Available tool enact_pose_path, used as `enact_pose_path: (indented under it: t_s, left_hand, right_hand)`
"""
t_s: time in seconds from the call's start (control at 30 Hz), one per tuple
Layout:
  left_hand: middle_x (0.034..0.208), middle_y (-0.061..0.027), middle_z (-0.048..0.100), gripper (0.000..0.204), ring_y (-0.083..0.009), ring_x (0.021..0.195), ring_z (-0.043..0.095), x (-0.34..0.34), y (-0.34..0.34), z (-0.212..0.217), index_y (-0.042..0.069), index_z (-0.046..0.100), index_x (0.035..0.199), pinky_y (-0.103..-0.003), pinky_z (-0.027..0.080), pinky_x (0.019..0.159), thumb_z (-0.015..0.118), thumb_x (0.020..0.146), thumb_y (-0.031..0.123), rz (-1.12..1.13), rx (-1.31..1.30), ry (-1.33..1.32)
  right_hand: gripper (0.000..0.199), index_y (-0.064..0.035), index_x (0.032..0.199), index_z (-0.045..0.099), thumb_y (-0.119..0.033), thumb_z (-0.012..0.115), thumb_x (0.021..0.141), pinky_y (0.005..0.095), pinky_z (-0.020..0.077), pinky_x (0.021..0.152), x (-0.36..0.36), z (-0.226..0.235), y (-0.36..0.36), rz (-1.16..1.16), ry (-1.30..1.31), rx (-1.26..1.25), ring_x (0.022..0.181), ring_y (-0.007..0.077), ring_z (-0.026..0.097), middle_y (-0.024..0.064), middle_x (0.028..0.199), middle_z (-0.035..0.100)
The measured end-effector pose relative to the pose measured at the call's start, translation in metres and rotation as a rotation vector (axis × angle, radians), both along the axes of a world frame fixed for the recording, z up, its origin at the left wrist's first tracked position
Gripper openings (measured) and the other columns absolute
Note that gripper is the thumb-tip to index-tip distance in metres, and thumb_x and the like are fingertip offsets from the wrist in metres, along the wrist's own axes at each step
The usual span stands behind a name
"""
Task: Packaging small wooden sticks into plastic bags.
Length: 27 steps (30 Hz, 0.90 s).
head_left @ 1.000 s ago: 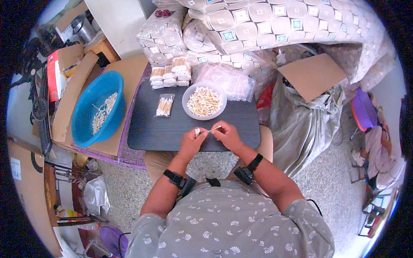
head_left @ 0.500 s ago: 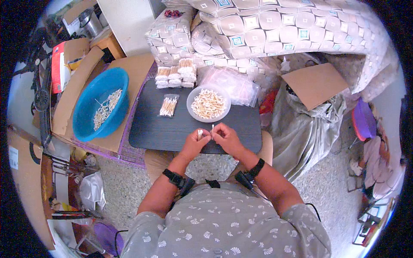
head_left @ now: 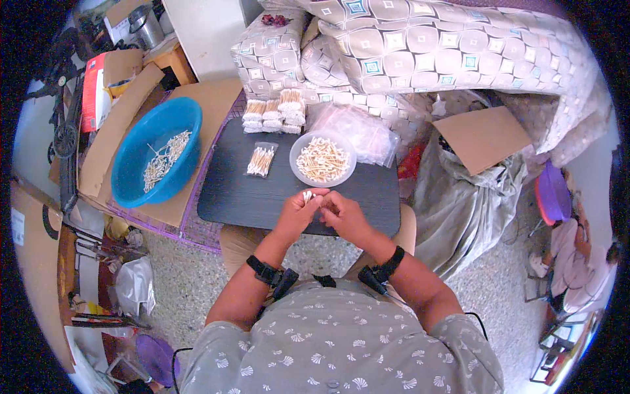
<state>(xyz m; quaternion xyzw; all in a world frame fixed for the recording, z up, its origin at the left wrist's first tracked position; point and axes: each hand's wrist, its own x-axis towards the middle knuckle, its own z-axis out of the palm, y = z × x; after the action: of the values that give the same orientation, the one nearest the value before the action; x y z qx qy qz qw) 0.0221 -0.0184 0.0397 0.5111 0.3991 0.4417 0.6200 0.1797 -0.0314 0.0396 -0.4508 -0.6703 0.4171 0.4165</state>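
Cardboard flaps line the far left, and resting on them is a blue plastic basin (head_left: 156, 159) with loose cotton swabs scattered across its bottom. Next comes the dark tabletop (head_left: 243, 197): along its back edge stand 3 stacks of packed swab bags (head_left: 274, 111), in front of them lies 1 filled clear bag (head_left: 261, 160), and to the right sits a round white bowl (head_left: 323, 158) heaped with swabs, with a pile of empty clear bags (head_left: 361, 131) just behind it. At the near edge of the tabletop the left hand (head_left: 297, 213) is closed around a small bundle of cotton swabs (head_left: 307, 195), white tips poking up above the fingers. The right hand (head_left: 346, 215) meets it, fingertips pinched at the bundle; whether it also grips a bag I cannot tell. It looks like the bundling step, evening up a count of swabs. The next move probably calls for a steady pinch and an empty bag opened to receive them.
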Motion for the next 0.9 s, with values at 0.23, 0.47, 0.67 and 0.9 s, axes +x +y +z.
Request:
enact_pose_path:
  t_s: [0.23, 0.47, 0.67, 0.9]
  left_hand:
    - [0.084, 0.0049, 0.063, 0.023, -0.0011, 0.061, 0.046, 0.006, -0.004, 0.009, 0.007, 0.063, 0.11, -0.017, 0.037, 0.052, 0.053, 0.093, 0.019, -0.003, 0.067, 0.019]
    - [0.091, -0.0033, 0.065, 0.024, -0.0098, 0.075, 0.06, 0.002, 0.001, -0.007, 0.001, 0.063, 0.106, -0.025, 0.05, 0.066, 0.047, 0.096, 0.016, -0.017, 0.038, -0.005]
    - [0.077, 0.0003, 0.06, 0.029, -0.0061, 0.063, 0.052, 0.003, -0.002, 0.005, 0.004, 0.063, 0.1, -0.023, 0.042, 0.055, 0.044, 0.097, 0.025, 0.025, 0.018, 0.019]
    - [0.073, 0.0016, 0.054, 0.031, -0.0056, 0.057, 0.045, -0.015, 0.013, -0.02, 0.005, 0.061, 0.09, -0.022, 0.038, 0.052, 0.043, 0.098, 0.029, 0.142, 0.196, 0.07]
  right_hand:
    - [0.012, -0.0033, 0.089, 0.053, -0.011, 0.061, 0.084, 0.0332, 0.048, 0.057, 0.0, -0.009, 0.0, -0.036, -0.032, 0.018, 0.063, 0.0192, 0.061, 0.011, 0.075, 0.063]
    - [0.012, -0.0033, 0.09, 0.049, -0.003, 0.06, 0.085, 0.0267, 0.0516, 0.06, -0.003, -0.006, 0.0, -0.016, 0.144, -0.17, 0.069, 0.0122, 0.061, 0.0055, 0.078, 0.06]
    - [0.012, -0.0016, 0.09, 0.05, -0.005, 0.06, 0.084, 0.0268, 0.0517, 0.06, -0.003, -0.006, -0.001, -0.025, 0.299, -0.184, 0.069, 0.0127, 0.061, 0.0061, 0.083, 0.06]
    - [0.009, -0.0042, 0.092, 0.058, -0.009, 0.059, 0.084, 0.0279, 0.0493, 0.063, 0.01, 0.003, 0.011, -0.065, 0.118, -0.16, 0.069, 0.0114, 0.057, 0.0035, 0.084, 0.062]
